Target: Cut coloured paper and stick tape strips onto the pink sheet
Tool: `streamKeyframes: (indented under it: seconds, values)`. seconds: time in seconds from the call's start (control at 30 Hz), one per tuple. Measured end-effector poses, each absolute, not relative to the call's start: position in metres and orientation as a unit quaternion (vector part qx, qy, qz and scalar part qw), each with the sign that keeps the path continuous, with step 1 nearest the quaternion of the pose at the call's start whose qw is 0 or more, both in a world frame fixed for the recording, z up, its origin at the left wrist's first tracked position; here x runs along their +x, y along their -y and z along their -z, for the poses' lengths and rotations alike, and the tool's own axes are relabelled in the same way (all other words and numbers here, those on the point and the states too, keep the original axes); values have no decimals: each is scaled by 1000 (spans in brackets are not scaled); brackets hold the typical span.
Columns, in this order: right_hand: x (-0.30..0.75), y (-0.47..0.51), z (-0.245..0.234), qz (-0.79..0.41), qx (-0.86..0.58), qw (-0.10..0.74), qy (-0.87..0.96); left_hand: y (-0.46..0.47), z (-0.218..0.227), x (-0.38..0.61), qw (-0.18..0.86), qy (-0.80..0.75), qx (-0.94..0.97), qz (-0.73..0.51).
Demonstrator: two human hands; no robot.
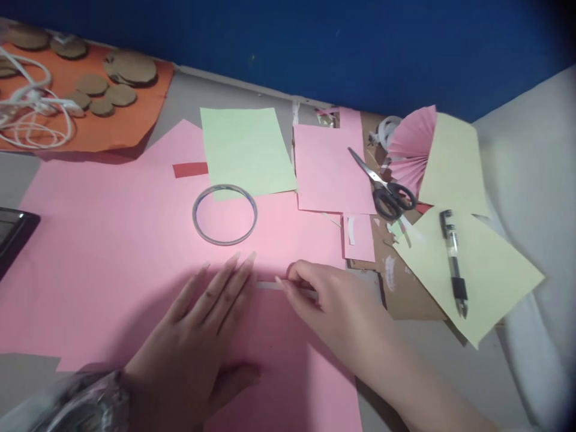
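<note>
Nearest, the person's left hand (193, 339) lies flat on the pink sheet (112, 240), fingers slightly parted, gripping nothing visible. The right hand (335, 294) pinches a narrow white strip (269, 285) between thumb and fingers. The strip's long axis runs sideways, from beside the left forefinger to the right hand's pinch. Beyond it sits a thin ring (224, 243), partly over a green sheet (247, 150).

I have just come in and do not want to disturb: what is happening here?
A person's left hand lies with fingers outstretched on large pink paper, while the right hand touches a thin white strip. A thin grey ring lies beyond the left hand, and black-handled metal scissors lie unheld to the right.
</note>
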State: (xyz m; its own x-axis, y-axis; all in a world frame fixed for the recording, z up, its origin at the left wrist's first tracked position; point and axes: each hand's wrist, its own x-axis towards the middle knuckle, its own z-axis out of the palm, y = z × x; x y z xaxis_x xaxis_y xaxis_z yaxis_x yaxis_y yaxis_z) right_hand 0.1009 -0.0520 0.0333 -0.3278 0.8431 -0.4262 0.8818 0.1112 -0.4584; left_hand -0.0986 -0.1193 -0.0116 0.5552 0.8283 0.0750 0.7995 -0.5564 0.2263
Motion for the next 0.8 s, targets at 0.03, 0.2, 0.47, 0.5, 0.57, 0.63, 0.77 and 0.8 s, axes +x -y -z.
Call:
streamKeyframes:
  seconds: [0.03,0.2,0.47,0.5,0.57,0.63,0.77,0.8]
  values:
    - [101,52,-32,326,581,29,-745,119,11,-99,85,-466,877,-83]
    - [104,51,-30,319,579,35,-750,120,11,-100,90,-464,879,-68]
    - [107,48,-33,355,607,55,-709,117,11,-100,94,-460,879,-81]
    - [108,48,-34,359,611,62,-703,117,11,-100,96,-460,879,-81]
    - [110,47,-36,351,620,72,-698,118,10,-100,96,-460,879,-82]
    - [113,45,-38,338,622,80,-701,119,9,-100,97,-464,877,-78]
    - [119,42,-40,338,608,86,-714,119,9,-99,100,-469,875,-69]
    - [119,42,-41,337,606,87,-715,119,9,-99,102,-471,873,-69]
